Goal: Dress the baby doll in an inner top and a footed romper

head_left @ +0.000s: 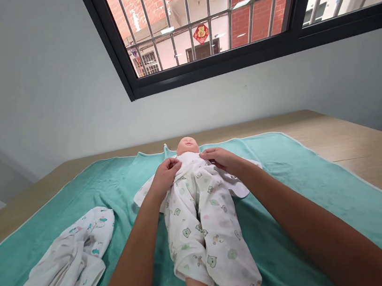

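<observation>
A baby doll (187, 144) lies on its back, its head away from me and its bare feet close to me. It wears white trousers (220, 224) printed with small animals, and a white shirt (190, 158) whose sleeves spread out to both sides. With fingers pinched, my left hand (167, 175) grips the clothing at the left side of the doll's chest. On the opposite side my right hand (222, 158) pinches the cloth near the shoulder. Whether the fingers hold shirt or trouser waistband cannot be made out.
Under the doll a teal towel (119, 186) covers much of a wooden tabletop (363, 156). A crumpled white printed garment (65, 260) lies at the left. Behind the table rises a pale wall (200, 106) with a black-framed barred window (236, 58).
</observation>
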Motion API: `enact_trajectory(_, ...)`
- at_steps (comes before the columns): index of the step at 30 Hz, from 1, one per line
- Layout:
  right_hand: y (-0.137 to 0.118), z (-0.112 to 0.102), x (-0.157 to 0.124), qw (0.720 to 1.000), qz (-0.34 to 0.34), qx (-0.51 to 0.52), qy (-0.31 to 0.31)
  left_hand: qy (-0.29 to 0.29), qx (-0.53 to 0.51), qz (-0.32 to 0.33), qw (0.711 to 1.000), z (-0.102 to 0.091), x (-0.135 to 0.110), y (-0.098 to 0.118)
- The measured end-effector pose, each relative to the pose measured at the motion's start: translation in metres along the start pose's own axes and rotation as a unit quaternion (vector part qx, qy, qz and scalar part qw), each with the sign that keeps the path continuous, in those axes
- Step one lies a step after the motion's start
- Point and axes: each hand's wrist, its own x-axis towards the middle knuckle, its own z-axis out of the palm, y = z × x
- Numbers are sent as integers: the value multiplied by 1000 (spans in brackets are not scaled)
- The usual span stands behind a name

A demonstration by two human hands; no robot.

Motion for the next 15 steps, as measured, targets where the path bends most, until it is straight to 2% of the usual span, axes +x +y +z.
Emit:
enact_trajectory(2,6,-1,5,1000,-3,11,27,-41,12,-1,999,-5,-3,5)
enact_trajectory(4,13,2,11,995,-32,-36,85,-76,37,2,996,-10,-6,9)
enact_trajectory(6,19,7,16,978,-73,-111,160,-85,75,5,993,-14,-6,10)
enact_trajectory(8,22,13,19,958,-106,-163,211,-71,109,6,991,-17,-6,10)
enact_trajectory(11,24,18,19,945,-131,-205,217,-49,144,19,988,-16,-3,6)
enact_trajectory(15,21,18,12,948,-140,-234,163,14,186,68,980,-10,3,-4)
